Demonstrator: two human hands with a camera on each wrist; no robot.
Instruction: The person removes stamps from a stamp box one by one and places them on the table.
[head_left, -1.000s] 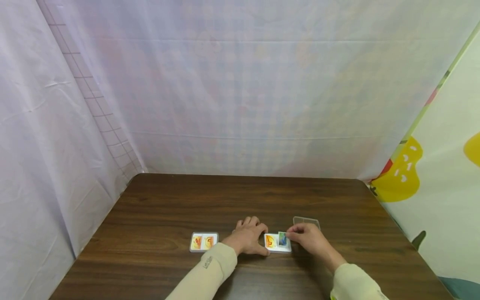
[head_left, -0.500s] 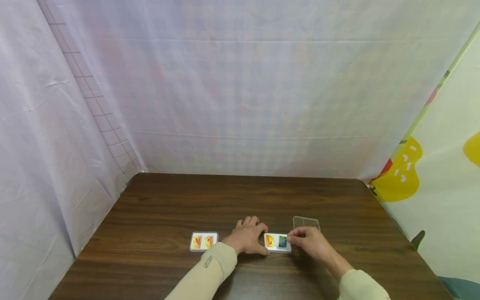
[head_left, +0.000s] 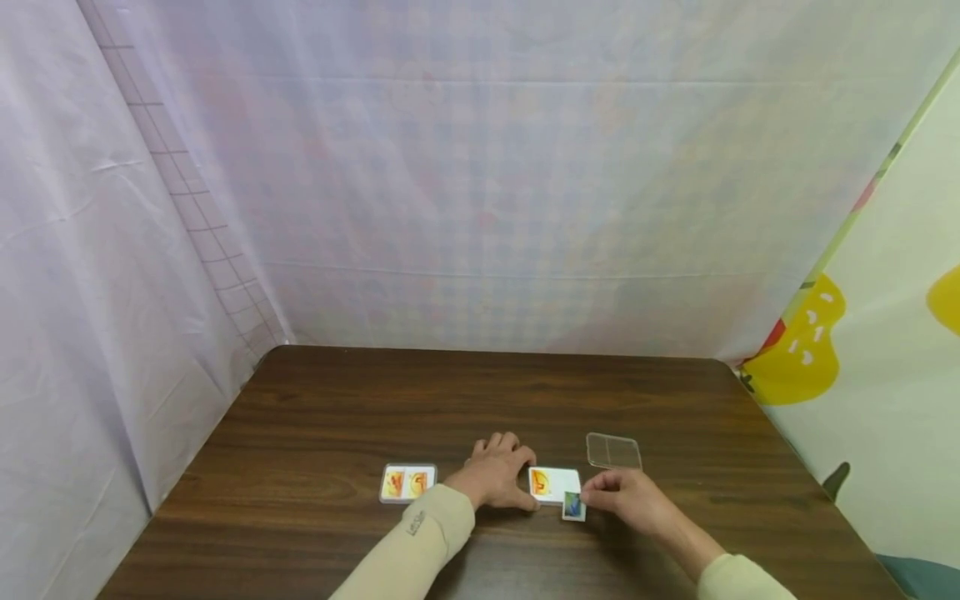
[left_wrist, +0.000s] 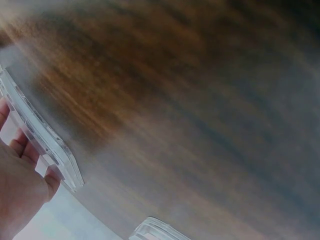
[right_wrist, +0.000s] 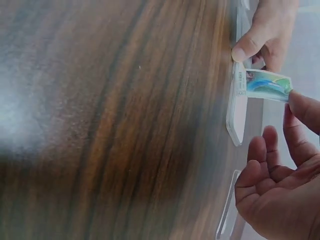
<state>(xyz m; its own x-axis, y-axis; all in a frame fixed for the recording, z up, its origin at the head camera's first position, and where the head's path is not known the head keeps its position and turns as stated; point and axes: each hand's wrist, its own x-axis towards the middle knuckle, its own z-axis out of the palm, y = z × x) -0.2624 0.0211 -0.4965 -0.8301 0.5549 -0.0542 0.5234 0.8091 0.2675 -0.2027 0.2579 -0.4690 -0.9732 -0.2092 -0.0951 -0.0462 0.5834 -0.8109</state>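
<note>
My right hand (head_left: 624, 497) pinches a small blue-and-green stamp (head_left: 573, 506) by its right side. The stamp is at the near edge of a flat clear case (head_left: 564, 482) with a white backing. In the right wrist view the stamp (right_wrist: 270, 85) looks bent, standing out from the case (right_wrist: 238, 117). An orange-and-yellow stamp (head_left: 539, 482) lies in the case's left half; its right half shows bare white. My left hand (head_left: 495, 473) grips the case's left end between thumb and fingers. In the left wrist view its fingers touch the clear edge (left_wrist: 45, 137).
A clear lid (head_left: 613, 451) lies behind my right hand. Left of my left sleeve sits another clear case (head_left: 407, 483) with two orange stamps. Brown wood-grain table (head_left: 480, 392) surrounds them, with pale curtains (head_left: 487, 208) along its back and left.
The blue-and-green stamp has moved from over the case's right half to its near edge, uncovering white backing. My right hand moved slightly right and nearer me. My left hand stayed still.
</note>
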